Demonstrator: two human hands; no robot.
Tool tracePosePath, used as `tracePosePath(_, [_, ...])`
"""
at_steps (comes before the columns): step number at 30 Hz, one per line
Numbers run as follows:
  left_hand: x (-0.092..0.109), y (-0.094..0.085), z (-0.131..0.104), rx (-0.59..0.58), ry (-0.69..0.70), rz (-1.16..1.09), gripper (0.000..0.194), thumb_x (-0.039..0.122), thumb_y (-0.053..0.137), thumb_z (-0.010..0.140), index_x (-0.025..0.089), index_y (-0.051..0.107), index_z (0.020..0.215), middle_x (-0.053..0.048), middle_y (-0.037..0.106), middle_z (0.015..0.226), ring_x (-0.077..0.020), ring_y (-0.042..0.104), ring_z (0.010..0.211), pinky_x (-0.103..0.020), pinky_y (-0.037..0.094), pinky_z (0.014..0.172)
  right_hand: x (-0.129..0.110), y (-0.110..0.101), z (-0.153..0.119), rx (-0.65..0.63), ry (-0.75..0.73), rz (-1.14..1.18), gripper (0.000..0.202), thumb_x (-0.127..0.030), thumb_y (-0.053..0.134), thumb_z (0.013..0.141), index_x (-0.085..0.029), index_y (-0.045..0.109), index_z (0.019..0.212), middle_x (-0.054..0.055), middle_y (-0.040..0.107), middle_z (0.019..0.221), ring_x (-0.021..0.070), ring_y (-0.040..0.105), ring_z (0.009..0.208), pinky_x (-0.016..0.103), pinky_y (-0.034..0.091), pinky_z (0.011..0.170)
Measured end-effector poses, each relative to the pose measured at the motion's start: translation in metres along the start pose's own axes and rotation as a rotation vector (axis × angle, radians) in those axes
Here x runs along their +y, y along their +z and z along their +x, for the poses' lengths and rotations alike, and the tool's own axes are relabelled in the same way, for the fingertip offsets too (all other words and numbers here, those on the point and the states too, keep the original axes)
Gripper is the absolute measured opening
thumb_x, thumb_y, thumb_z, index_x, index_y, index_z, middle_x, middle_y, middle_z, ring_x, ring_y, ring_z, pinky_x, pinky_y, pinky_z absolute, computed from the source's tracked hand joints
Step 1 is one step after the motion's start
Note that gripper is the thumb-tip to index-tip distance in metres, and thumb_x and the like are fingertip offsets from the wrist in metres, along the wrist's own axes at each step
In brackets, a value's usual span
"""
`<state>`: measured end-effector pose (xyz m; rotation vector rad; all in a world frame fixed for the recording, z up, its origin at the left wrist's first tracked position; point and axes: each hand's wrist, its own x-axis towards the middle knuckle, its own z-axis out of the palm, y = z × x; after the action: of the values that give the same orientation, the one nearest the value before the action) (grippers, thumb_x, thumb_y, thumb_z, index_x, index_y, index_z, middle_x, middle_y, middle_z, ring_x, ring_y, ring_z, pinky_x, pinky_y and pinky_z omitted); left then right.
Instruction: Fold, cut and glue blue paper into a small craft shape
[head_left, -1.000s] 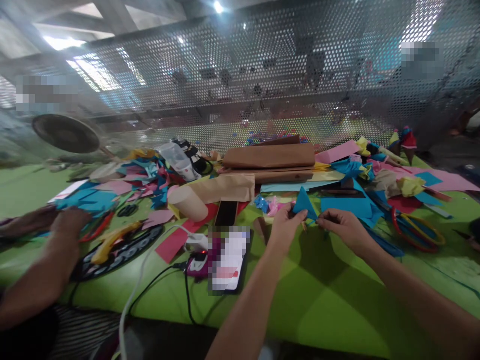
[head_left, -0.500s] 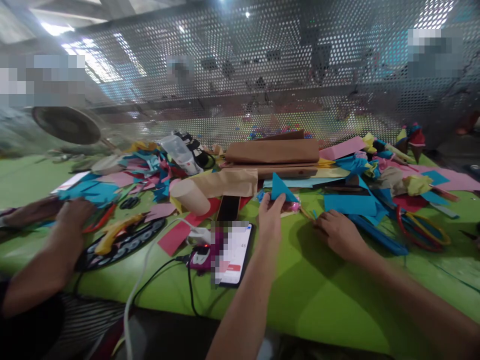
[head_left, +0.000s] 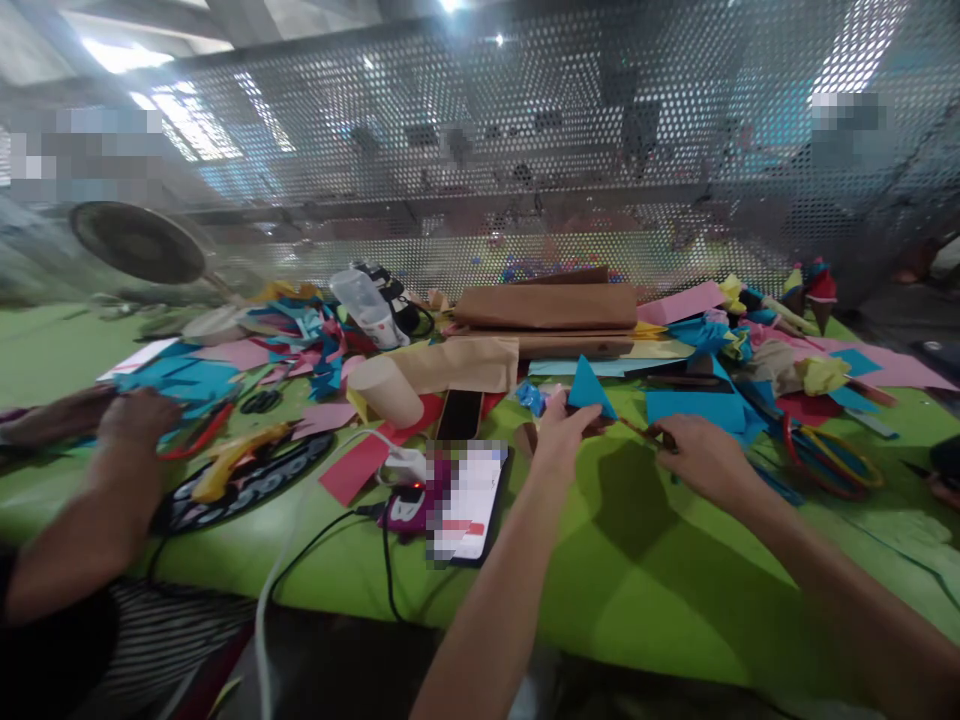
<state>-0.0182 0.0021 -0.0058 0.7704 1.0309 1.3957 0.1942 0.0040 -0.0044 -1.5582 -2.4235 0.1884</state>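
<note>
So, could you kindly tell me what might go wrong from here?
The blue paper triangle, held in the left hand, could crease if squeezed too hard. The left forearm passes close beside the phone with the lit screen and might nudge it. The white cable hangs over the edge of the green table, where it could snag.

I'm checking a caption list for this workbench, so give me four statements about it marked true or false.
1. The person's left hand holds pointed blue paper. True.
2. The lit phone lies beyond the right hand, on its right. False: the lit phone lies left of the left hand.
3. The yellow tool lies on a black oval item. True.
4. The tabletop is red. False: the tabletop is green.
</note>
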Motion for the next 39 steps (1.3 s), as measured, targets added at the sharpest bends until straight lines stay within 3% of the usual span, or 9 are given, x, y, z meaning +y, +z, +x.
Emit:
tracePosePath(4, [-0.009,0.006,-0.001,-0.046,-0.048,-0.022,0.032,0.025,0.08,0.068,0.018,0.057,0.089,-0.001,0.07,0.074,-0.0141,0.069,0.063,-0.028,0.054,0.066,0.024,-0.024,-0.009,0.135,0.045,0.204,0.021,-0.024,0.059,0.085,-0.023,0.071,0.102,0.007,0.074,0.091,0.025,0.066,0.081,0.033,0.044,0.069])
tracePosePath(8, [-0.02,0.018,-0.006,-0.108,-0.145,-0.047,0.036,0.022,0.082,0.066,0.018,0.057,0.092,-0.002,0.072,0.078,-0.0142,0.069,0.061,-0.029,0.056,0.065,0.039,-0.032,-0.029,0.209,0.034,0.417,0.023,-0.035,0.062,0.087,-0.023,0.068,0.106,0.005,0.072,0.092,0.0234,0.064,0.08,0.034,0.047,0.072])
tracePosePath(12, [-0.019,0.025,-0.013,-0.144,-0.168,-0.098,0.041,0.023,0.082,0.07,0.017,0.056,0.102,-0.003,0.073,0.079,-0.0156,0.071,0.063,-0.028,0.056,0.064,0.04,-0.023,-0.047,0.167,0.04,0.44,0.02,-0.037,0.061,0.089,-0.022,0.067,0.101,0.006,0.071,0.094,0.0239,0.065,0.083,0.034,0.049,0.073])
tracePosePath(18, [-0.005,0.029,-0.02,-0.144,-0.133,-0.128,0.062,0.023,0.079,0.075,0.022,0.053,0.131,0.001,0.071,0.073,-0.0135,0.069,0.058,-0.026,0.054,0.062,0.03,-0.005,-0.063,-0.023,0.032,0.156,0.025,-0.02,0.059,0.083,-0.023,0.07,0.106,0.006,0.073,0.092,0.0248,0.068,0.077,0.033,0.047,0.065])
tracePosePath(20, [-0.007,0.032,-0.021,-0.154,-0.143,-0.14,0.059,0.024,0.079,0.074,0.022,0.058,0.129,0.002,0.07,0.071,-0.0127,0.069,0.059,-0.025,0.053,0.062,0.026,-0.008,-0.061,-0.004,-0.016,0.14,0.026,-0.021,0.06,0.085,-0.023,0.071,0.108,0.008,0.073,0.103,0.026,0.069,0.083,0.034,0.049,0.068])
tracePosePath(24, [-0.021,0.037,-0.019,-0.16,-0.192,-0.151,0.04,0.024,0.082,0.072,0.015,0.069,0.109,0.001,0.067,0.069,-0.0096,0.064,0.057,-0.023,0.052,0.063,0.015,-0.028,-0.042,0.23,-0.099,0.313,0.031,-0.03,0.061,0.093,-0.028,0.069,0.122,0.008,0.071,0.118,0.0251,0.07,0.092,0.036,0.053,0.081])
tracePosePath(29, [-0.028,0.037,-0.021,-0.184,-0.221,-0.111,0.035,0.029,0.084,0.071,0.012,0.074,0.1,-0.001,0.067,0.071,-0.0082,0.06,0.055,-0.025,0.053,0.063,0.0,-0.034,-0.021,0.32,-0.24,0.459,0.013,-0.027,0.065,0.091,-0.028,0.076,0.1,0.006,0.073,0.1,0.0244,0.068,0.097,0.036,0.054,0.087])
tracePosePath(35, [-0.011,0.037,-0.03,-0.29,-0.128,0.082,0.039,0.047,0.072,0.084,0.014,0.075,0.105,-0.002,0.066,0.069,-0.0108,0.058,0.06,-0.022,0.044,0.056,0.005,-0.021,-0.025,0.464,-0.153,0.611,0.005,-0.022,0.072,0.088,-0.026,0.074,0.091,0.001,0.072,0.086,0.0186,0.067,0.081,0.03,0.052,0.074])
tracePosePath(39, [-0.01,0.035,-0.032,-0.297,0.11,0.348,0.021,0.032,0.075,0.082,0.018,0.077,0.098,0.0,0.066,0.071,-0.0112,0.055,0.062,-0.022,0.039,0.057,0.009,-0.022,-0.032,0.481,-0.029,0.735,0.003,-0.025,0.075,0.085,-0.025,0.074,0.087,0.0,0.07,0.081,0.0168,0.063,0.074,0.028,0.049,0.067])
